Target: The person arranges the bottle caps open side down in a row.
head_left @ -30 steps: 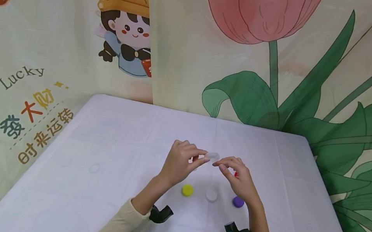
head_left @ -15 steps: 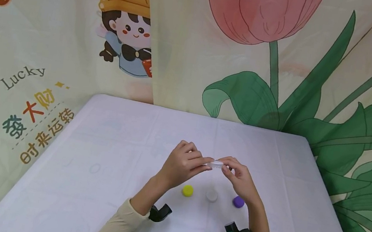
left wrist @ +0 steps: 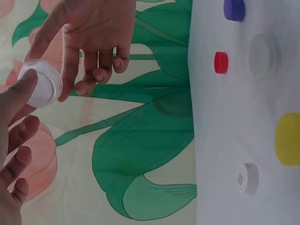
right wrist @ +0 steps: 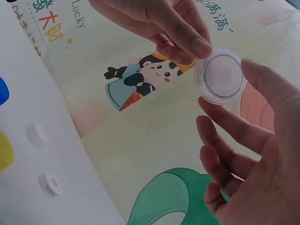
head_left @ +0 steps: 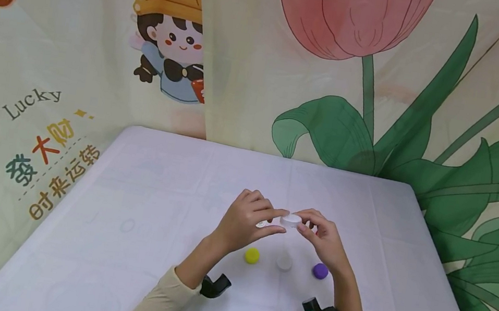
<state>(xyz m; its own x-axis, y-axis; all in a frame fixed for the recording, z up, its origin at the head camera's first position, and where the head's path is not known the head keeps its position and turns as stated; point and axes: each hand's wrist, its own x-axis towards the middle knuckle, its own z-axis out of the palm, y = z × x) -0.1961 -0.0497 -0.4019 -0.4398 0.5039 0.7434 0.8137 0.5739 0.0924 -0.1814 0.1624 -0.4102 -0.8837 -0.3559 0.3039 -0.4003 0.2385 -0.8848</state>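
Note:
A small round clear plastic cap (head_left: 290, 220) is up in the air between both hands. In the right wrist view a printed mark shows on the face of the cap (right wrist: 224, 77). My left hand (head_left: 244, 223) pinches its left side; the left wrist view shows the thumb lying over the face, fingers behind. My right hand (head_left: 324, 241) has thumb and index finger on its rim at the right, the other fingers loosely bent. Below lie a yellow cap (head_left: 252, 255), a translucent white cap (head_left: 284, 262) and a purple cap (head_left: 320, 271).
On the white-covered table (head_left: 147, 179), a red cap (left wrist: 221, 62) and a printed white cap (left wrist: 247, 178) stand farther back, mostly behind the hands in the head view. A blue round thing (right wrist: 3, 91) shows at the right wrist view's edge. A printed curtain (head_left: 243, 60) hangs behind.
The right thumb and index finger, earlier apart from the held cap, have come onto its rim. The cap has dropped slightly and turned; the left thumb and index finger have spread wider.

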